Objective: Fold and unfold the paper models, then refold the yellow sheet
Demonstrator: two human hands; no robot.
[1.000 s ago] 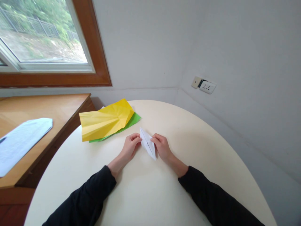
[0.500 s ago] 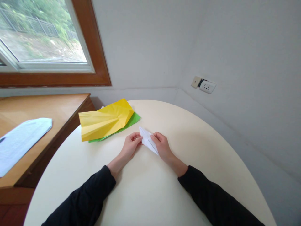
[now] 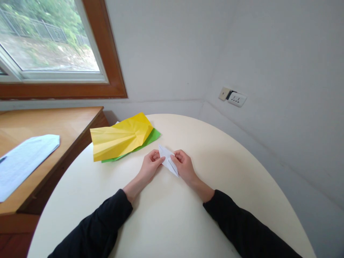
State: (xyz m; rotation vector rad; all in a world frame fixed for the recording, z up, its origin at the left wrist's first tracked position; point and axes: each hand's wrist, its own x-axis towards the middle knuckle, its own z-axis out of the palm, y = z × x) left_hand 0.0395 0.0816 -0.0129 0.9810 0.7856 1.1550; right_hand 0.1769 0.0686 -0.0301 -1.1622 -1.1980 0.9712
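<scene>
A small piece of folded white paper (image 3: 168, 163), pointed at both ends, is held between my two hands over the round table (image 3: 172, 218). My left hand (image 3: 151, 163) pinches its left edge, thumb on top and fingers curled underneath. On the opposite edge, my right hand (image 3: 184, 164) grips it with the thumb pressed on the upper face. A crease or slit runs along the paper's lower right part. The undersides of the fingers are hidden.
Creased yellow paper (image 3: 120, 138) lies over green paper (image 3: 154, 135) at the table's far left. On a wooden desk (image 3: 72, 120) to the left are written sheets (image 3: 27, 161) and a pen (image 3: 2, 159). A wall socket (image 3: 236, 99) sits beyond the table.
Both thumbs have moved slightly inward over the folded white paper, and its lower tip has shifted a little to the left. The coloured papers have stayed put.
</scene>
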